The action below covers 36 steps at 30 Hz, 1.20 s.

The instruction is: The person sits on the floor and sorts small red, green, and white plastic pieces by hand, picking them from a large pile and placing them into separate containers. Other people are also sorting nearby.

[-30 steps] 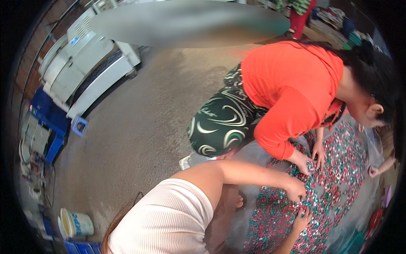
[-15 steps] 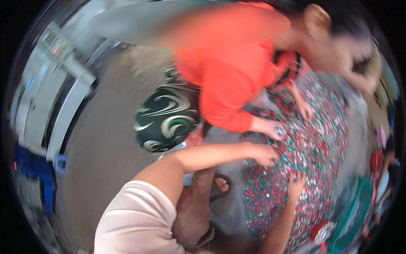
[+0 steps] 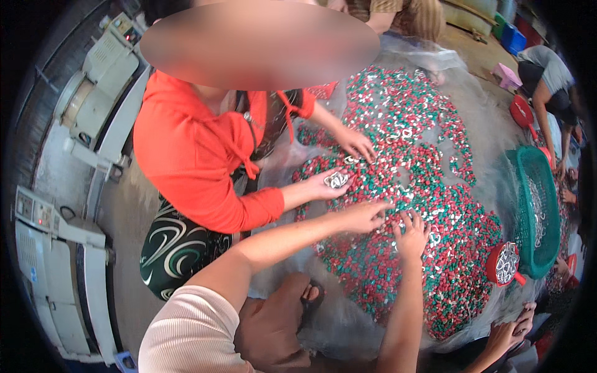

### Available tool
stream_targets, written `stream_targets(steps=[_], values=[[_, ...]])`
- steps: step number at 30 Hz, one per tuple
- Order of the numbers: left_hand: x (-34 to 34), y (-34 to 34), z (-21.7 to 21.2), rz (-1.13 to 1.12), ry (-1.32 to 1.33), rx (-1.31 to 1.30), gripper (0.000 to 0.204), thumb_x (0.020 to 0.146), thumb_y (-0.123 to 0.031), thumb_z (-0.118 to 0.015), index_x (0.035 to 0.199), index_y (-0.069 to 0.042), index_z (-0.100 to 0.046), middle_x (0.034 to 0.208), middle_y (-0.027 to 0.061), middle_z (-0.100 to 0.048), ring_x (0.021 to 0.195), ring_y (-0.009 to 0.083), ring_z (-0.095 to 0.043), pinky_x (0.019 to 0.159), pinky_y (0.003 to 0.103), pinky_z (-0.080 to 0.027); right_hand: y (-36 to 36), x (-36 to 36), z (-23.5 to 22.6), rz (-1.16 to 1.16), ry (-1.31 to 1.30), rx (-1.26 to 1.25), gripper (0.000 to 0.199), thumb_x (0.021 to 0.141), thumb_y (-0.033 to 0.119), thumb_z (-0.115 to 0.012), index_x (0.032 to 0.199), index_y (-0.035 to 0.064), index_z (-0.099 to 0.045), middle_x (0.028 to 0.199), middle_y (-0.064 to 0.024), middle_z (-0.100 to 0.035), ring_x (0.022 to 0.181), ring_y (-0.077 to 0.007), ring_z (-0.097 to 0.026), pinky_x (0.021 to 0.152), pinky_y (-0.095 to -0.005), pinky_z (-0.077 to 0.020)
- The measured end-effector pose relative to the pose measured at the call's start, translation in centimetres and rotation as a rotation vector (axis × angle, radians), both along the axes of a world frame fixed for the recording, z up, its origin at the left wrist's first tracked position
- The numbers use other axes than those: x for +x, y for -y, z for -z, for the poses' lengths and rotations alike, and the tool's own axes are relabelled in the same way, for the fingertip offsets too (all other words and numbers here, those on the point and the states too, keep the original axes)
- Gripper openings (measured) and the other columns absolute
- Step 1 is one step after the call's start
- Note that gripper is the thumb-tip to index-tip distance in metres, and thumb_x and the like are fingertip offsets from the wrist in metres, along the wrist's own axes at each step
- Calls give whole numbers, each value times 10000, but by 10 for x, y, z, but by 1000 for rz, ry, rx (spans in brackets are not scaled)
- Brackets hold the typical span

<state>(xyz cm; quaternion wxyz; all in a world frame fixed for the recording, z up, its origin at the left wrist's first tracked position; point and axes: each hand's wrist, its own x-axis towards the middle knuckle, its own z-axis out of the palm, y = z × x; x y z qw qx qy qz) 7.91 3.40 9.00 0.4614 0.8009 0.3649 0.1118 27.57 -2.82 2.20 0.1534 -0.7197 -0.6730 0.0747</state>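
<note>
Clear plastic sheet (image 3: 348, 323): spread on the floor under both hands.
Heap of red, green and white pieces (image 3: 429, 205): covers the sheet beneath and beyond both hands.
Person in orange top (image 3: 193, 155): crouched left of the hands, one palm cupping white pieces just beyond the left hand.
Green basket (image 3: 541, 211): well right of the right hand, white pieces inside.
Red scoop (image 3: 505, 264): right of the right hand, beside the basket, filled with white pieces.
Left hand (image 3: 367, 216): fingers extended, resting on the heap, nothing gripped.
Right hand (image 3: 411, 233): fingers spread wide, flat on the heap, just beside the left.
</note>
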Motion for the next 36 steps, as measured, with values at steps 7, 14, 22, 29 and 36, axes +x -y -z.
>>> stream_targets(steps=[7,14,22,29,36], values=[[-10,6,6,128,-106,100,337,858,-196,-531,1167,-61,-547,1104,155,-606,1027,322,-577,910,412,-435,0,-4,-2,-3,-34,24,403,812,418,-587,1148,195,-584,1287,-57,-475,1255,-253,-384,1061,-550,-212],[-38,14,-2,84,-127,115,316,844,-213,-542,1124,-70,-570,1037,167,-616,984,329,-587,874,416,-451,-4,-2,2,12,-29,-21,420,814,436,-575,1152,187,-587,1295,-63,-476,1259,-249,-380,1068,-541,-207],[-58,31,5,2,-193,129,297,828,-236,-550,1060,-58,-606,1027,148,-632,986,325,-584,871,425,-446,-2,6,10,-28,5,-12,407,844,426,-543,1167,183,-590,1288,-59,-481,1218,-245,-423,1045,-516,-247],[-52,56,4,-71,-187,167,283,776,-245,-563,993,-85,-647,937,128,-660,875,297,-622,783,421,-482,-3,9,18,-57,128,-37,457,893,466,-435,1250,195,-528,1333,-77,-455,1226,-259,-418,1039,-493,-264],[-73,75,-22,-155,-237,92,296,799,-244,-566,1046,-93,-627,923,124,-646,914,298,-596,818,420,-452,-7,13,15,-61,161,-67,474,900,476,-415,1265,190,-515,1339,-82,-450,1221,-265,-424,1030,-497,-273]])
